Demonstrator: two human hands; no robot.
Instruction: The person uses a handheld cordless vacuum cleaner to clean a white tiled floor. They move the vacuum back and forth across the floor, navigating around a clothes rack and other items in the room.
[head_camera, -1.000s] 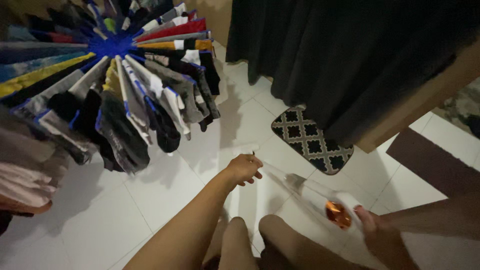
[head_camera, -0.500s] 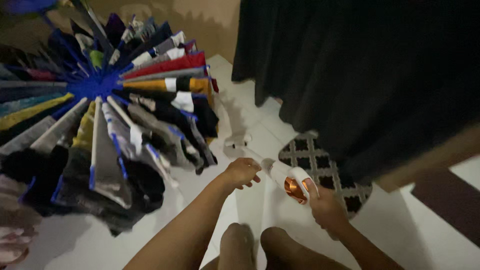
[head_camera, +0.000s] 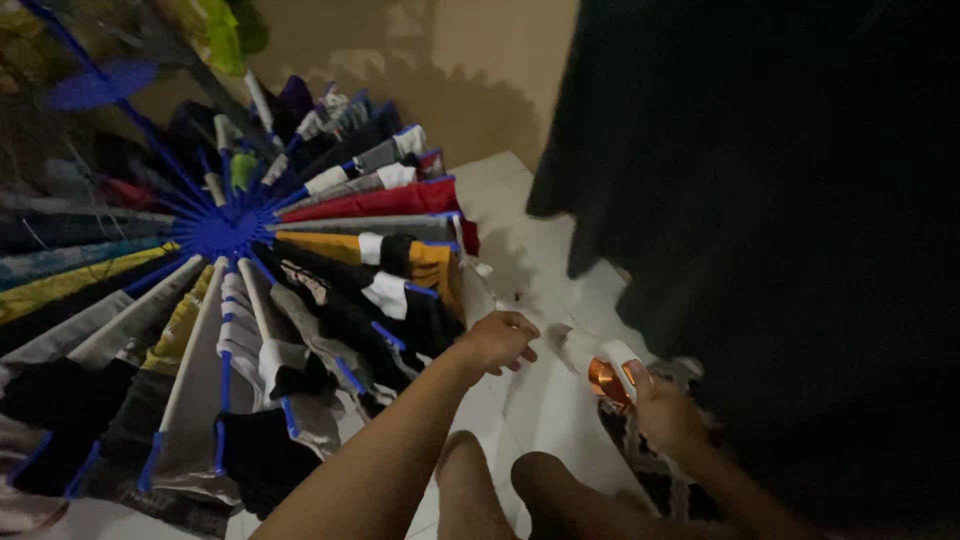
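Observation:
My left hand (head_camera: 503, 340) is stretched out beside the outer tips of a round drying rack (head_camera: 225, 235), its fingers curled on one end of a small white cloth (head_camera: 578, 348). My right hand (head_camera: 662, 412) grips the other end, where a shiny orange patch (head_camera: 604, 381) shows. The cloth hangs bunched between the two hands, low above the white floor tiles (head_camera: 545, 405). My bare knees (head_camera: 470, 490) show at the bottom edge.
The rack's blue-tipped arms fan out from a blue hub and carry several socks and garments, filling the left half. A dark curtain (head_camera: 790, 200) hangs on the right. A patterned mat (head_camera: 640, 445) lies under my right hand. A tan wall (head_camera: 470, 60) stands behind.
My hands have come closer together, so the cloth that was stretched out is now bunched. The view has swung up toward the rack and wall.

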